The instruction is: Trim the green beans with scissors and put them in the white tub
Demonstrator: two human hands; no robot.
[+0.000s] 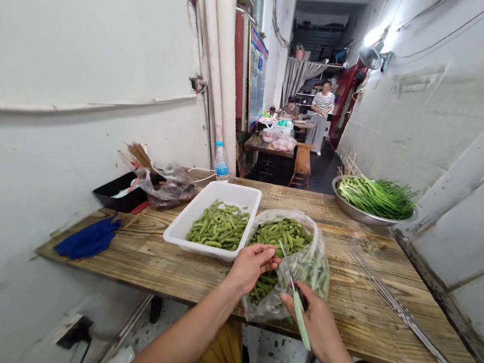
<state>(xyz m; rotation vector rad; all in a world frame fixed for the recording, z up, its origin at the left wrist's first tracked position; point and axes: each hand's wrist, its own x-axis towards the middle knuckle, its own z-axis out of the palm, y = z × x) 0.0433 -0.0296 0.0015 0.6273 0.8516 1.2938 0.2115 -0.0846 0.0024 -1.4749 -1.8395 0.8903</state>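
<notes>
My left hand reaches into a clear plastic bag full of green bean pieces, its fingers pinched on a bean piece at the bag's mouth. My right hand is closed around a pale green handled tool with a thin metal blade that points up toward the bag. A white plastic tub of cut green beans sits just left of the bag on the wooden table.
A metal bowl of long green stalks sits at the far right. Metal skewers lie at the right. A blue cloth, a black tray, a bag of sticks and a water bottle stand left. Two people stand far down the corridor.
</notes>
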